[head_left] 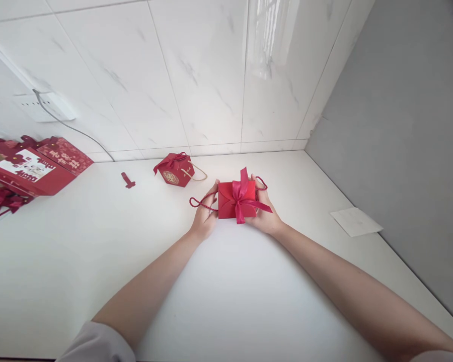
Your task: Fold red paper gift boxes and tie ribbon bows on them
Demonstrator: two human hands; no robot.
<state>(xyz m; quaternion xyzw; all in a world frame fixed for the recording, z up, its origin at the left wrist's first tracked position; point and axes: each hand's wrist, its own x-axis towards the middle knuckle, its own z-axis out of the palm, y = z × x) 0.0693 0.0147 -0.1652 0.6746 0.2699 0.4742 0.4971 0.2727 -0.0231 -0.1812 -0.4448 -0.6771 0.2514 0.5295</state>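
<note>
Between my two hands is a small red gift box (225,203), its top tied with a glossy crimson ribbon bow (239,193). My left hand (206,213) grips its left side, fingers partly hidden behind the box. On the right side my right hand (266,213) holds it, with some fingers out of sight. A dark red cord handle (198,202) loops out past the left hand, and another cord loop (263,183) shows by the right hand. Beyond the left hand sits a hexagonal red gift box (179,173) with a ribbon, a gold emblem and a gold cord handle.
Several red decorated boxes and ribbons (56,176) are piled at the far left of the white table (166,311). A small red paper strip (127,180) lies nearby. A white sheet (356,221) rests by the grey panel (411,125) on the right. A cable (79,131) runs down the tiled wall.
</note>
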